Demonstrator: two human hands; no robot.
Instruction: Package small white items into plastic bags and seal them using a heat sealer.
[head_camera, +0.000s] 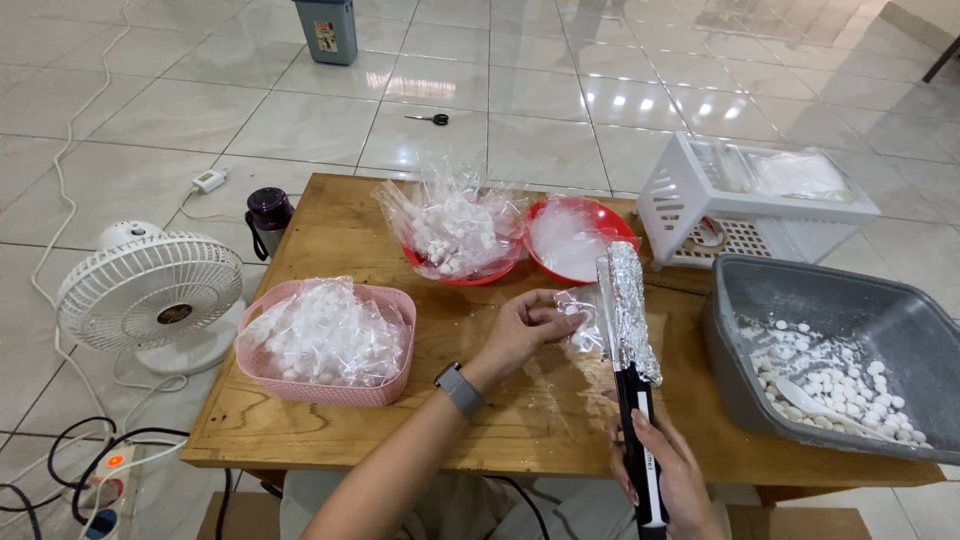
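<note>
Your hands work a small clear bag against a foil-wrapped sealer at the middle of the wooden table (300, 420).

Your left hand (525, 325) has its grip pinched closed on the small crinkled plastic bag (583, 322) of white pieces, touching the sealer (630, 330) at its 9 o'clock side; your right hand (670, 475) is wrapped closed around the sealer's black handle, its upper bar covered in wrinkled silver foil. At 9 o'clock a pink slotted basket (385, 380) holds filled glossy bags; at 11 and 12 o'clock sit two round red bowls (610, 218), one heaped with bags. A grey plastic tub (740, 290) of powdery white cubes lies at 3 o'clock, a tipped white crate (680, 190) at 1 o'clock. A white fan (150, 295) stands on the tiled floor at 9 o'clock.
</note>
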